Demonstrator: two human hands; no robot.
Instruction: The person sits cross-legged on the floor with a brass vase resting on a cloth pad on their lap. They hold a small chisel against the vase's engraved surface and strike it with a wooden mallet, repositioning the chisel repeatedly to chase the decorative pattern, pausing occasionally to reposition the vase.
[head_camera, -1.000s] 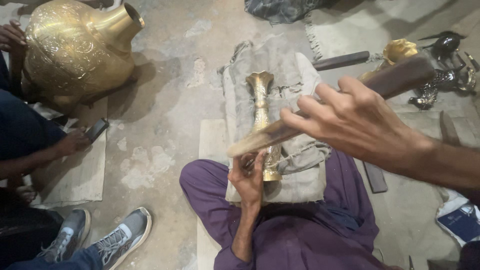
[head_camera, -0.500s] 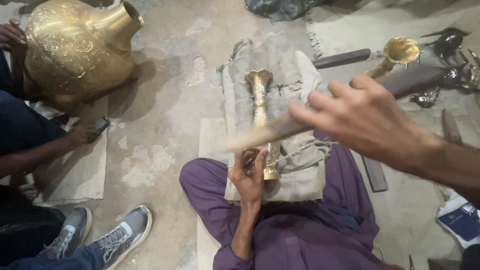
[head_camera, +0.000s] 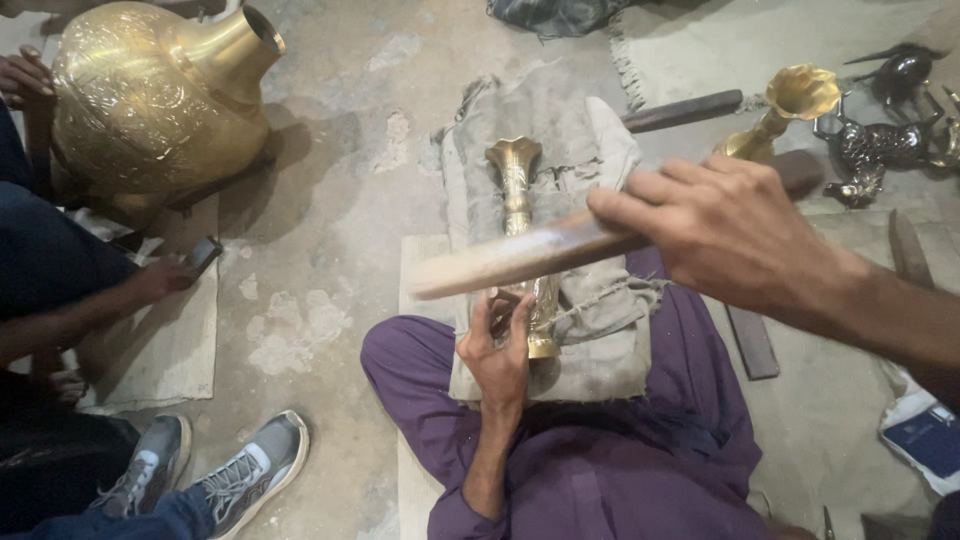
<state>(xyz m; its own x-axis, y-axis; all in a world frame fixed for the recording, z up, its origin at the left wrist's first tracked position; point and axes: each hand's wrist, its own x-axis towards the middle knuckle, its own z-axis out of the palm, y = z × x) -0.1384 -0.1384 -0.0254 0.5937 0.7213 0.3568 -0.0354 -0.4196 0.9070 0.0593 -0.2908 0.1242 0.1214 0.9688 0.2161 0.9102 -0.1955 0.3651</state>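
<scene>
The concrete floor (head_camera: 350, 170) carried everything — rough, grey, patched pale. Beyond the left hand (head_camera: 497, 345) a folded grey cloth pad (head_camera: 590, 330) lay on a light mat (head_camera: 420, 260). Far left of that hand rested a large brass pot (head_camera: 150, 100). Past the right hand (head_camera: 725, 230) lay a dark wooden bar (head_camera: 680, 110) — and a woven mat (head_camera: 720, 45) beyond it.

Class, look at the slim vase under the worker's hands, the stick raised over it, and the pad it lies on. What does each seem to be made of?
Slim vase: likely brass, from its yellow metallic shine.
Stick in the right hand: apparently wood, brown and matte, though blurred.
Pad: coarse grey cloth, with frayed edges and folds.
The left hand steadies the vase's base.
</scene>
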